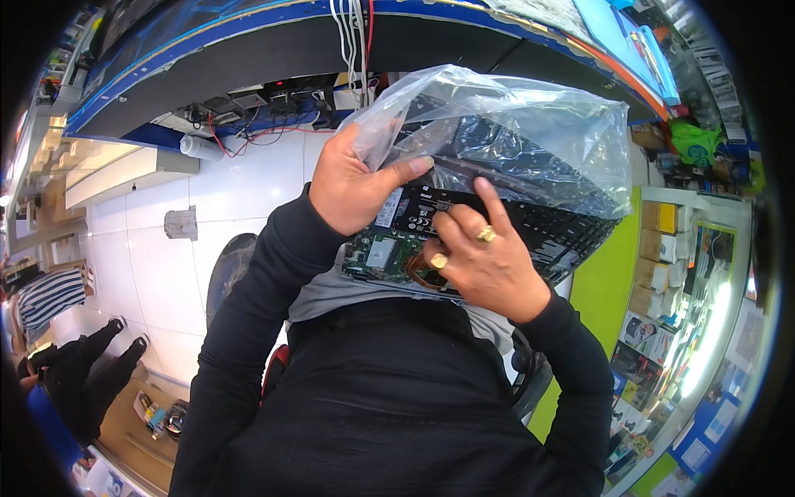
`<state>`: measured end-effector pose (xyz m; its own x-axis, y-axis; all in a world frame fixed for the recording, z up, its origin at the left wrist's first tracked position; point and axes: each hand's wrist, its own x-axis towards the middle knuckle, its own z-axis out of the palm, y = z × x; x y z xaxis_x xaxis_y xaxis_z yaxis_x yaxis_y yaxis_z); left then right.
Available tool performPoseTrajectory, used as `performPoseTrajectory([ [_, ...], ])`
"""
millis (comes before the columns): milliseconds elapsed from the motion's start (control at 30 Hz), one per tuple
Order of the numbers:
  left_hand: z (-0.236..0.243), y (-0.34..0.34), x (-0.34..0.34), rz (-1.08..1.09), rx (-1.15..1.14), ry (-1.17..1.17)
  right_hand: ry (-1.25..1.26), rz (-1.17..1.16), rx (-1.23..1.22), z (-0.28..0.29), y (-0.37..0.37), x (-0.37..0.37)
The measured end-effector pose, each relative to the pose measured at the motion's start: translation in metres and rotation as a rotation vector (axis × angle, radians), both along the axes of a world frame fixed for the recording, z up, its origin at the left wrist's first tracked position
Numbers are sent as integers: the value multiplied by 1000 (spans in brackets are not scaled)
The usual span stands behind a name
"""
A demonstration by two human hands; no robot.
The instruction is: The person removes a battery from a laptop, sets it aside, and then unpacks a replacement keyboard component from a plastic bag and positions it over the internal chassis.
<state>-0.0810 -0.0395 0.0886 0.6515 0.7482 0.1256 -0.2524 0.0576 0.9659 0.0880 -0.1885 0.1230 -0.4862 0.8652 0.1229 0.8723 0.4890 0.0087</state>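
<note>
A laptop base with its inside exposed (381, 253) rests on my lap, showing a green circuit board, a black battery and a copper-coloured heat pipe. A clear plastic bag (530, 99) covers its far part, and dark parts show through the film. My left hand (352, 178) grips the bag at its left side, thumb on top; its other fingers are partly hidden by the film. Over the laptop is my right hand (489, 253), with rings on it. Its index finger is stretched toward the bag's near edge, while the other fingers bend loosely over the battery.
Ahead stands a dark counter (257, 62) with cables hanging down and a power strip below. A lime-green strip (609, 273) and shelves of boxed goods (658, 248) lie to the right. White floor tiles (141, 265) spread left, where another person's legs (103, 364) show.
</note>
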Motion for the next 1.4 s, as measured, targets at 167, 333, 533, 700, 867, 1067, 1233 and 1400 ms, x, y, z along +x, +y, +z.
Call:
performPoseTrajectory([
  [167, 5, -3, 1, 16, 26, -27, 74, -160, 221, -28, -34, -1],
  [333, 2, 0, 1, 12, 53, 29, 80, -351, 429, -51, -51, -12],
  [533, 9, -2, 2, 29, 80, 71, 69, -382, 456, -57, -44, -20],
  [700, 10, -4, 4, 24, 56, 29, 74, -351, 430, -55, -46, -15],
  [867, 10, -5, 2, 36, 32, 29, 106, -319, 326, -51, -46, -14],
  [1067, 11, -2, 2, 31, 44, 8, 92, -298, 360, -50, -35, -20],
  [1233, 10, 3, 2, 105, 236, 271, 65, -186, 336, -40, -31, -8],
  [1400, -9, 2, -1, 209, 153, 215, 10, -18, 376, -30, -24, 10],
])
